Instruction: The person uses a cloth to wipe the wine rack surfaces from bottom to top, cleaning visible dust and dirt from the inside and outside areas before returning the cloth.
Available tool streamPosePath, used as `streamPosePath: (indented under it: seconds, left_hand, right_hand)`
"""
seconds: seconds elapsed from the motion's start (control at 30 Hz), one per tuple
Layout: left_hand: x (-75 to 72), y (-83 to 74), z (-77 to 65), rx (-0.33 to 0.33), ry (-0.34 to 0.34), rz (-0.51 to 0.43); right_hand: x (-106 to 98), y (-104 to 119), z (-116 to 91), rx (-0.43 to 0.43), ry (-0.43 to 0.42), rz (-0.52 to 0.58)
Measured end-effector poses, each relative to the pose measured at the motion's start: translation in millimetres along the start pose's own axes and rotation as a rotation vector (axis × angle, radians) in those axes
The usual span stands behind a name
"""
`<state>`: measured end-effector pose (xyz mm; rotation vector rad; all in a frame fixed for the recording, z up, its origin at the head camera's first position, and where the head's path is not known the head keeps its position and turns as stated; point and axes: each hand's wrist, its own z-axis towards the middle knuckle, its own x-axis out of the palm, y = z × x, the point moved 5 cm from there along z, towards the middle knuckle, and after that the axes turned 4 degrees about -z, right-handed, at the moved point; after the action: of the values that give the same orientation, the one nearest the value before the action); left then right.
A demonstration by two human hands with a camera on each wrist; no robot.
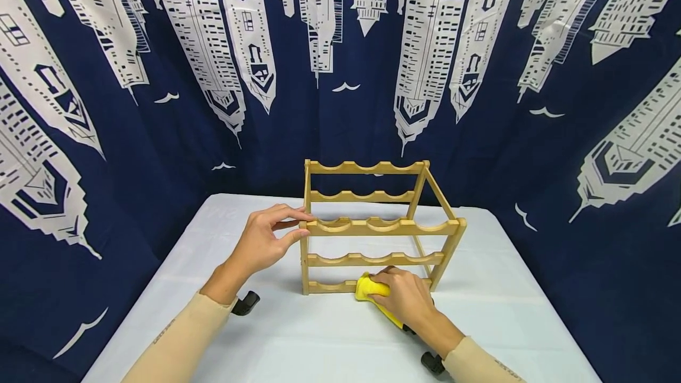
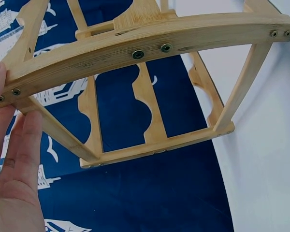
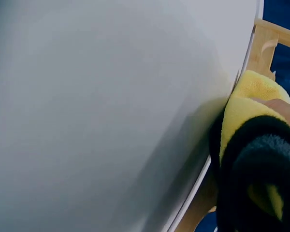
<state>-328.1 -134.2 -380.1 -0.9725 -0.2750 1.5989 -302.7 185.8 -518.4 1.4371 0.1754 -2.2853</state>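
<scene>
A light wooden wine rack [image 1: 375, 228] with scalloped rails stands upright on the table. At its upper front left corner, my left hand [image 1: 263, 241] pinches the frame between thumb and fingers. The left wrist view shows those fingers [image 2: 26, 145] against the end bar, near small metal screws. Low at the front, my right hand [image 1: 407, 294] grips a yellow cloth [image 1: 366, 287] and holds it on the bottom scalloped rail. In the right wrist view the cloth [image 3: 253, 89] is bunched, with a black edge and a grey side; it hides part of the rail.
A white-covered table [image 1: 276, 341] lies under the rack. Behind and on both sides hangs a dark blue curtain [image 1: 340, 129] printed with white buildings and birds. Black wrist devices [image 1: 246, 303] sit at both wrists.
</scene>
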Motion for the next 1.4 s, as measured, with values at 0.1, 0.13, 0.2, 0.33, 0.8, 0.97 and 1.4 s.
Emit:
streamPosePath:
  seconds: [0.1, 0.13, 0.2, 0.33, 0.8, 0.97, 1.4]
  left_hand:
    - [0.1, -0.4, 0.2, 0.0, 0.002, -0.001]
    - [0.2, -0.4, 0.5, 0.002, 0.003, -0.004]
    - [0.3, -0.3, 0.8, 0.004, 0.007, -0.011]
    - [0.5, 0.1, 1.4, 0.01, 0.006, -0.025]
    - [-2.3, -0.2, -1.6, 0.018, -0.006, -0.013]
    - [-1.2, 1.7, -0.1, 0.015, 0.007, -0.013]
    - [-3.2, 2.9, -0.8, 0.034, -0.003, -0.024]
  right_hand:
    - [-4.4, -4.6, -2.1, 0.012, -0.001, -0.016]
    - [-5.6, -7.0, -2.6, 0.022, 0.0, -0.012]
    - [-8.8, -12.6, -3.6, 0.046, -0.002, 0.002]
    - [-14.0, -25.0, -5.4, 0.121, -0.016, 0.053]
    - [-23.0, -68.0, -27.2, 0.263, 0.072, 0.04]
    - [-30.5, -67.9, -30.7, 0.195, 0.051, -0.087]
    - [-47.6, -61.9, -30.9, 0.143, -0.012, -0.092]
